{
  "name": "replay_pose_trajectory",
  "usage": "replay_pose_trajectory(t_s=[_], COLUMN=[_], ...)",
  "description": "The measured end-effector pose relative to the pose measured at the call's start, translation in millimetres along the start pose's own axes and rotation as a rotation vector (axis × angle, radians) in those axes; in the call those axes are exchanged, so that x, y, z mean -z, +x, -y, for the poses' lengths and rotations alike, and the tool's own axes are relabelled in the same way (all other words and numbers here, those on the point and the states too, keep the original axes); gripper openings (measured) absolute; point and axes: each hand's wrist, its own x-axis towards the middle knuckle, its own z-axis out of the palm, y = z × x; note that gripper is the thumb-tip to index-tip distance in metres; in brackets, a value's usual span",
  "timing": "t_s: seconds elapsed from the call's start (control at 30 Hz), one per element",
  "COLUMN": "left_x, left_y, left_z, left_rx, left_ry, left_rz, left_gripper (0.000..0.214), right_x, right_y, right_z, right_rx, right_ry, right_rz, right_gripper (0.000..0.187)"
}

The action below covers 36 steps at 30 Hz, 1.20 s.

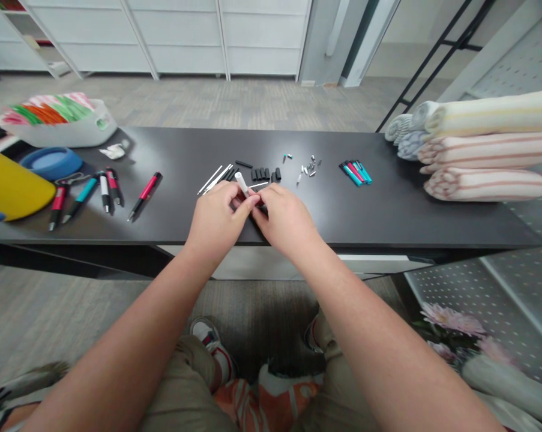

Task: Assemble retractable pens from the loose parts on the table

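A white pen barrel stands tilted up out of my left hand, whose thumb and fingers are closed around it. Pressed close beside it, my right hand has its fingertips pinched together at the barrel's lower end; what they hold is hidden. Just beyond the hands lie thin white refills, short black grips and a black stick-like piece. Farther right are small silvery metal parts and a group of teal and red pen barrels.
Assembled pens, among them a red and black one, lie left on the dark table. Beyond them are a blue round dish, a white basket, crumpled white tissue and a yellow object. Rolled striped cloths are stacked right.
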Motion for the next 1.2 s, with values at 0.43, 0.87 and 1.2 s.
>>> replay_pose_trajectory(t_s=[0.43,0.87,1.2], left_x=[1.2,-0.7,1.4], left_y=[1.0,1.8,5.2], left_z=[0.9,6.5,7.6], left_rx=[-0.002,0.069,0.133], left_ry=[-0.059,-0.168,-0.280], left_rz=[0.033,0.042,0.066], left_gripper=[0.020,0.021,0.024], right_x=[-0.1,-1.1,0.4], right_y=[-0.3,0.5,-0.5], right_z=[-2.4,-2.4,-1.1], right_rx=[0.017,0.023,-0.011], right_ry=[0.036,0.054,0.027], right_rz=[-0.011,-0.015,0.009], right_gripper=[0.016,0.014,0.014])
